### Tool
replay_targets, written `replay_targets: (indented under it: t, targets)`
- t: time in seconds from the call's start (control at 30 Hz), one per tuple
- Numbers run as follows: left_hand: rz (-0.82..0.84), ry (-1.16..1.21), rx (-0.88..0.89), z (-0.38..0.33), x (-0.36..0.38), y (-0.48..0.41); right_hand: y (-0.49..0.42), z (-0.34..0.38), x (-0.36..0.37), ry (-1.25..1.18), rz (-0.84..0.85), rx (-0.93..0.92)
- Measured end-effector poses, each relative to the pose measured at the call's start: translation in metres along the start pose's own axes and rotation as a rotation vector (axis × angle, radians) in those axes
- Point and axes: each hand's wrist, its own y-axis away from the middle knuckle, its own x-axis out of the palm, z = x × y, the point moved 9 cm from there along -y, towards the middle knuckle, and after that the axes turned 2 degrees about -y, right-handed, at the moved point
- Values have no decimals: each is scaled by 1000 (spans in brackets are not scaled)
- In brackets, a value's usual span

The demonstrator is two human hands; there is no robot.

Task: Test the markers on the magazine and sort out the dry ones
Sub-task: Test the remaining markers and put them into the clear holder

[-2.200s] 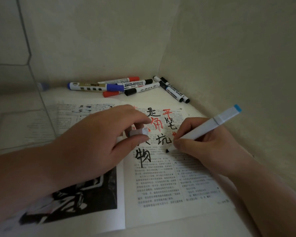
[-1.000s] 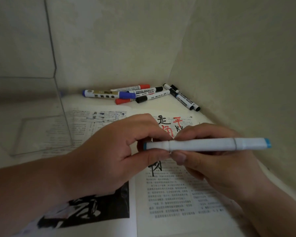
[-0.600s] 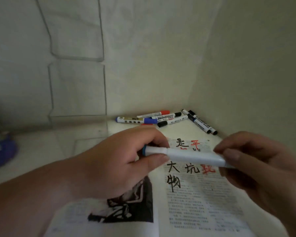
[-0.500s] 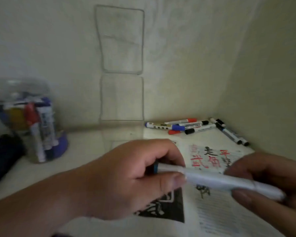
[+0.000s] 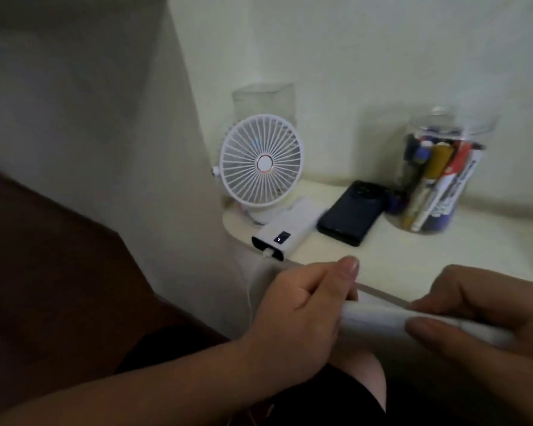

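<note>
Your left hand (image 5: 302, 315) curls round the left end of the marker (image 5: 379, 319) and hides its tip. Your right hand (image 5: 480, 305) pinches the barrel, and the right end is lost in blur. The marker lies level, in front of the surface (image 5: 443, 256) edge. The contents of the jar (image 5: 437, 179) are blurred.

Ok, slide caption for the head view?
Left hand and right hand hold a white marker; fan, phone and marker jar beyond.

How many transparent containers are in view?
2: a square container behind the white fan, and a round jar holding markers at the right. Others may be hidden outside the view.
</note>
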Motion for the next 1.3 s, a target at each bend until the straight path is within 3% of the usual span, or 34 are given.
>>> replay_targets:
  t: [0.13,0.17,0.3,0.4,0.57,0.77,0.9,1.07,1.3]
  targets:
    - [69,-56,24,18,-18,-1,4,-40,0,-16,-100,230]
    - [103,-58,37,21,-19,-4,9,-46,7,-27,-42,285]
    - [209,-128,66,41,-28,-6,7,-70,38,-182,-26,349]
    - [196,-188,-31,81,-67,4,-4,-65,69,-287,-13,376]
    - [186,-645,-215,139,-176,17,-40,-53,156,-190,76,388]
    - [-196,-897,-404,131,-337,46,-110,-24,288,-57,297,285]
    - [-294,-934,-398,119,-381,57,-139,2,362,-54,499,221]
    - [-268,-927,-352,116,-378,58,-141,16,345,31,486,132]
    - [-102,-925,-139,65,-291,29,-118,3,263,125,400,145]
